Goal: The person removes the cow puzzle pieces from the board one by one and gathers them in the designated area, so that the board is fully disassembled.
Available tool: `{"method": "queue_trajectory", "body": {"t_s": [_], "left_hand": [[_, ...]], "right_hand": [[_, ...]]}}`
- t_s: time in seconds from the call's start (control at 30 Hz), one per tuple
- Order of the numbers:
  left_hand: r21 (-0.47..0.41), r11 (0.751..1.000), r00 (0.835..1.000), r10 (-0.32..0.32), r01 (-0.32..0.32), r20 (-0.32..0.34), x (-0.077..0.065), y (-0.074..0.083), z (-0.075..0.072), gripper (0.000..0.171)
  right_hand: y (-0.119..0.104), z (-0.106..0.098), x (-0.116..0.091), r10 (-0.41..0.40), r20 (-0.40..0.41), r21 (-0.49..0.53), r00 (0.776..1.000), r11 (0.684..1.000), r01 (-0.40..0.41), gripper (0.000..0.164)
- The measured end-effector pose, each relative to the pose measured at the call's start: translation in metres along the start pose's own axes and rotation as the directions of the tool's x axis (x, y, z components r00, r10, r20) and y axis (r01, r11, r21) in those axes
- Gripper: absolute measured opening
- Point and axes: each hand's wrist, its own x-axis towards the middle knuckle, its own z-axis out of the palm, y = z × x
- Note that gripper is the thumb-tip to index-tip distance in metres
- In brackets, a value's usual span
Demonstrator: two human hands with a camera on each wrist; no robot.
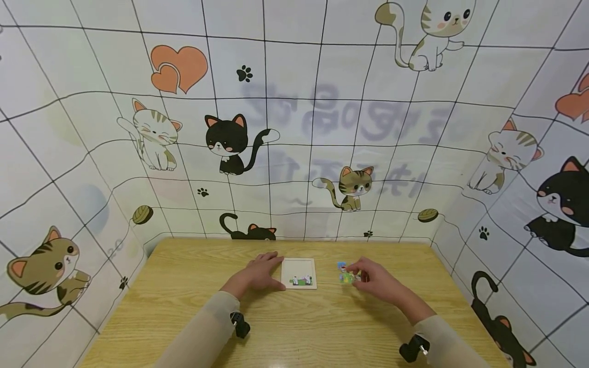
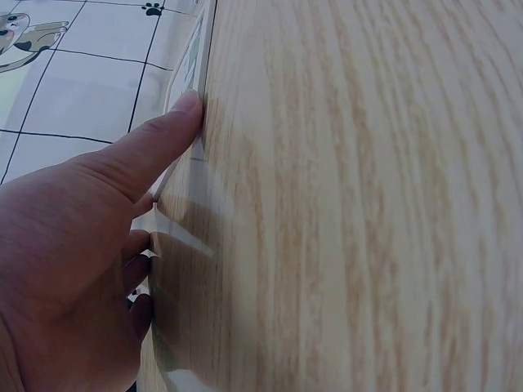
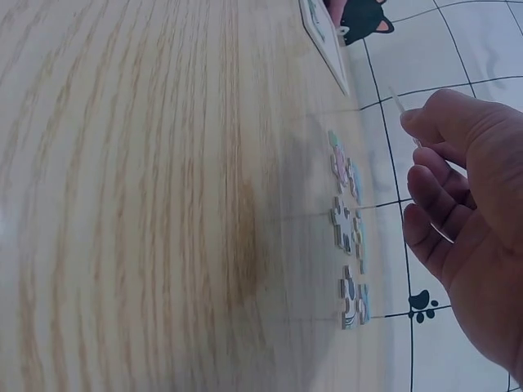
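Note:
My left hand (image 1: pixel 255 274) rests at the left side of a shallow square puzzle tray (image 1: pixel 296 267), thumb near its lower left corner and fingers spread along the upper left. In the left wrist view the thumb (image 2: pixel 167 135) presses the tray's edge. A colourful strip of puzzle (image 1: pixel 301 280) lies along the tray's bottom. To the right, my right hand (image 1: pixel 375 278) pinches a puzzle piece (image 3: pixel 397 100), seen edge-on between thumb and forefinger, above the table. Several loose puzzle pieces (image 3: pixel 343 224) lie flat beneath it, partly hidden by the hand in the head view.
The wood-grain table (image 1: pixel 294 327) has a cat-print sheet (image 1: pixel 294 153) standing along its back and both sides. A black wrist mount (image 1: pixel 240 324) sits on the left sleeve, another mount (image 1: pixel 414 348) on the right.

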Motion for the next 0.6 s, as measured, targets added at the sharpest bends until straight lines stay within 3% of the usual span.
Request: {"method": "queue_trajectory", "body": {"t_s": [0.6], "left_hand": [[0.010,1.000,1.000,-0.009,0.009,-0.007,0.0018,-0.0029,0.0030,0.099]], "right_hand": [[0.0087,0.0082,-0.0079,-0.001,0.033,0.043,0.999,0.999,-0.001,0.034]]}}
